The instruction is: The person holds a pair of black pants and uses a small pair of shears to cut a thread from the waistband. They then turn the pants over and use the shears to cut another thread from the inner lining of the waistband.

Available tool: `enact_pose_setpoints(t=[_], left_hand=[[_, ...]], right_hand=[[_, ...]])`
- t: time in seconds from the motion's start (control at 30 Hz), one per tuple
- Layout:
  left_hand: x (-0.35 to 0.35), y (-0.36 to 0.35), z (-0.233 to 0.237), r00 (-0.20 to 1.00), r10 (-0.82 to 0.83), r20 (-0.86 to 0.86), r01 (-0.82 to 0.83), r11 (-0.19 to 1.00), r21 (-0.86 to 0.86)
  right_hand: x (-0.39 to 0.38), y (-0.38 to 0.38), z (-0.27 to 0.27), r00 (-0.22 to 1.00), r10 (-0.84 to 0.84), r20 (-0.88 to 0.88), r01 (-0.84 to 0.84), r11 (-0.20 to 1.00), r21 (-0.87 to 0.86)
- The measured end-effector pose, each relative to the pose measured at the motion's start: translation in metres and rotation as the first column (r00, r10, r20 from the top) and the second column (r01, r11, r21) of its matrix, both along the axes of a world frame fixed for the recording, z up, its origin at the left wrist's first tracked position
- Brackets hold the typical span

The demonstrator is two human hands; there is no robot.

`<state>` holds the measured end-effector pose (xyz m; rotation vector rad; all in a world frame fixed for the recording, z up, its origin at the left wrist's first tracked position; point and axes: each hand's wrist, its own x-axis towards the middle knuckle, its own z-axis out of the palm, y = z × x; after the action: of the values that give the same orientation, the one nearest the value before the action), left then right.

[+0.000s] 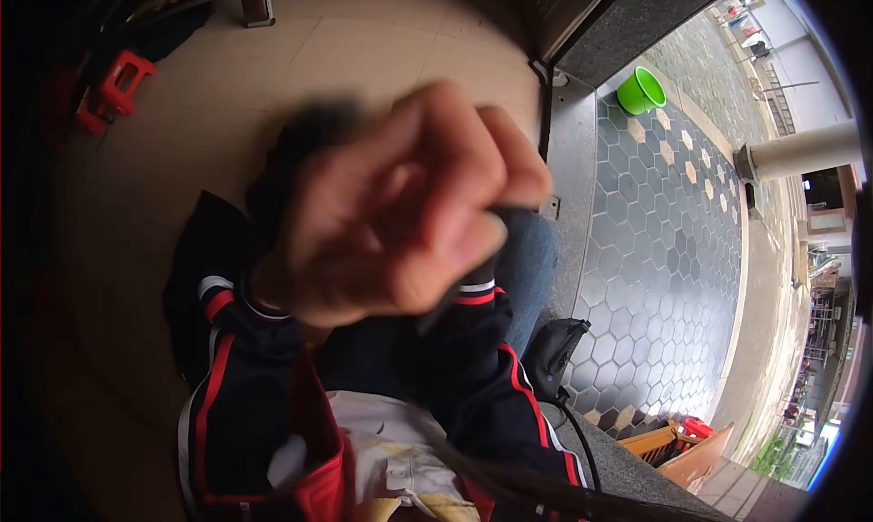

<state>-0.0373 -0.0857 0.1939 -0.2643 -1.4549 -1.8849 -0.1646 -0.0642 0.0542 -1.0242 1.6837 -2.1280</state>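
Close to the camera, my left hand [391,204] is large and blurred, with its fingers curled inward. It comes up from the dark sleeve [218,386] with red and white stripes at the left. Whatever may be between the fingers is hidden or too blurred to make out. The other striped sleeve [482,331] ends at its cuff just behind that hand. My right hand cannot be told apart there, so its fingers and anything in them are hidden. Below the hands lie a white and yellow shirt [400,458] and a red jacket lining [318,467].
A green bucket [642,91] stands on hexagonal tiles [646,276] beyond the stone threshold [568,240]. A black bag [550,354] lies beside the jeans-covered leg [532,267]. At the upper left is a red stool [123,84]; a pillar [805,154] is at right.
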Motion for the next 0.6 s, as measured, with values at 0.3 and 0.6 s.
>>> enact_pose_setpoints(t=[0.3, 0.6], left_hand=[[0.02, 0.079, -0.053, 0.833, -0.55, 0.059, 0.369, 0.472, -0.801], [-0.014, -0.061, -0.218, 0.522, 0.753, 0.401, -0.204, 0.566, -0.799]], right_hand=[[-0.048, 0.154, 0.049, 0.936, -0.147, -0.32, 0.107, 0.984, -0.139], [-0.072, 0.246, -0.018, 1.0, -0.009, -0.002, 0.008, 0.767, 0.642]])
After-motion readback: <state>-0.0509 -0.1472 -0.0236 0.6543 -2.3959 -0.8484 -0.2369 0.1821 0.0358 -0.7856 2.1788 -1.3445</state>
